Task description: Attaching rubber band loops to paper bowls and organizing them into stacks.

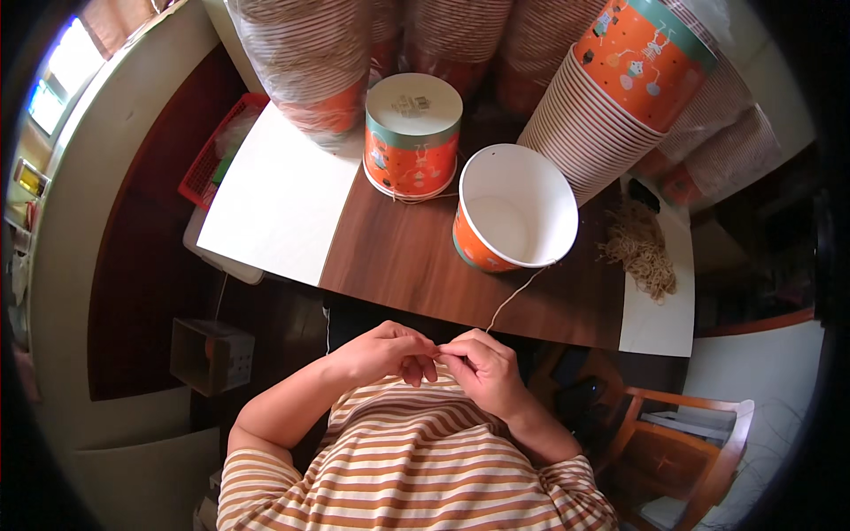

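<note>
A thin pale string (513,296) runs from the rim of an open paper bucket (516,208) down toward the person's chest, where both hands meet just off the near edge of the table (416,257). The right hand (482,365) pinches the string's lower end between thumb and fingertips, and the left hand (382,350) closes in against it, fingers curled, its fingertips touching the right hand at the same spot; whether it also grips the string is hard to tell. The string looks like light twine, slack enough to curve a little on its way up.

The bucket it hangs from is orange outside with small printed figures, white inside, and tilts with its mouth toward the person. Just to its left and farther back stands a second bucket (413,134) of the same pattern, upside down, with string looped at its base. Behind them lean tall nested stacks of buckets (620,97), some wrapped in clear plastic. A loose heap of cut twine pieces (642,252) lies at the table's right end, and a white sheet (279,199) covers the left end. The person wears a striped shirt (416,460).
</note>
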A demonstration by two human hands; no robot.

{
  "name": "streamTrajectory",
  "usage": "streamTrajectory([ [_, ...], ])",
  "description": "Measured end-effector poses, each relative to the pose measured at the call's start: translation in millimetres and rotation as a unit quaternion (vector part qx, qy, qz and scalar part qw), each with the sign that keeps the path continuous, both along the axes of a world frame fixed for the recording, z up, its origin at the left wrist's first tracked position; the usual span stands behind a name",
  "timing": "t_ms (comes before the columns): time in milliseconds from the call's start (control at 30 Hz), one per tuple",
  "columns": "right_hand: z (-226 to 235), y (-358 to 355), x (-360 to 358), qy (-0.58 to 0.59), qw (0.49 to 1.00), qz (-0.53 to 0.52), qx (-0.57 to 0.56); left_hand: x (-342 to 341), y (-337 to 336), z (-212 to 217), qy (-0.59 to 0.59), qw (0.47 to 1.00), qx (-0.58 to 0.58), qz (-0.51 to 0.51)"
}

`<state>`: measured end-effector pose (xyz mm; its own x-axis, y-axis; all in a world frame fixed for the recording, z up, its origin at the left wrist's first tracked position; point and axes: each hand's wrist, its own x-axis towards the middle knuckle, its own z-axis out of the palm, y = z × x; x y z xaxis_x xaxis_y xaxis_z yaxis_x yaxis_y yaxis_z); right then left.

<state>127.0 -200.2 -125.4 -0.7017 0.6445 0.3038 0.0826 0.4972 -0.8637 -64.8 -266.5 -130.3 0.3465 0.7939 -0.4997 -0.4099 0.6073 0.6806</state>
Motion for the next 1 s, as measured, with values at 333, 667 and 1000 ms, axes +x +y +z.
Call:
streamTrajectory([
  [333,6.8,5.1,2.1,-0.001,0.999,-0.014,0.039,5.1,2.2,5.0,0.090,0.992,0.092,-0.005],
  [667,18.0,6.1,5.4,0.010,0.996,-0.005,0.087,5.8,1.4,23.9,0.144,0.978,0.152,0.006],
  [1000,40.3,18.9,7.0,0.052,0.985,-0.014,0.166,7.0,21.2,61.5,0.501,0.557,0.662,0.023],
])
